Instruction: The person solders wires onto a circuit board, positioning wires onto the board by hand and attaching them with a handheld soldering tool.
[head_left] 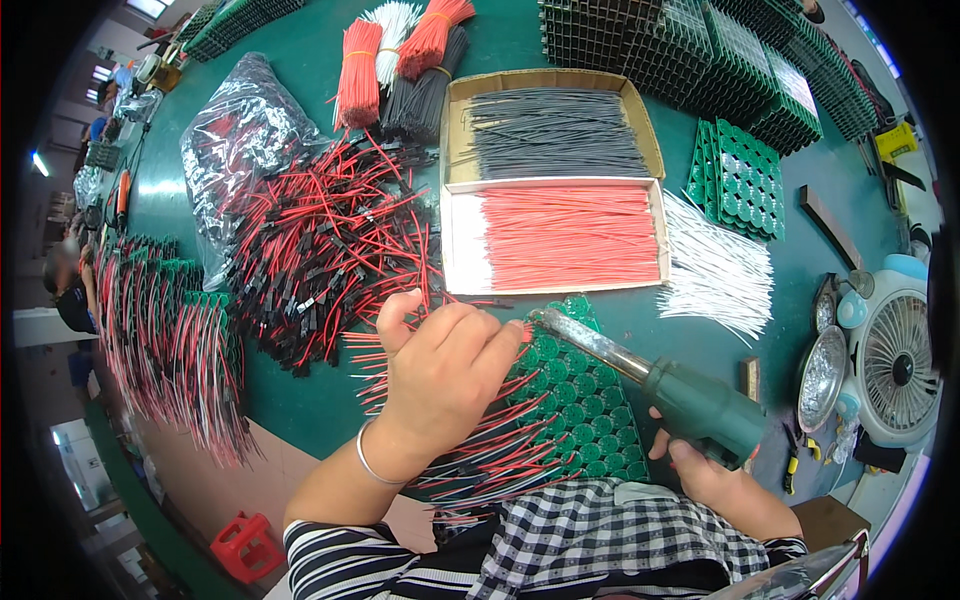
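My left hand (445, 370) pinches a thin red wire against a row of green circuit boards (585, 405) lying at the table's near edge. My right hand (705, 470) grips the green handle of a soldering iron (650, 375), whose metal barrel points left with its tip right beside my left fingertips. Red and black wires fan out from the boards under my left wrist. A silver bangle sits on that wrist.
A cardboard tray (455, 185) holds black wires and red wires (570, 238). A heap of red-black connector leads (320, 240) lies left of it, white wires (715, 270) to the right. Green board stacks (740, 180) stand behind; a small white fan (895, 365) is at far right.
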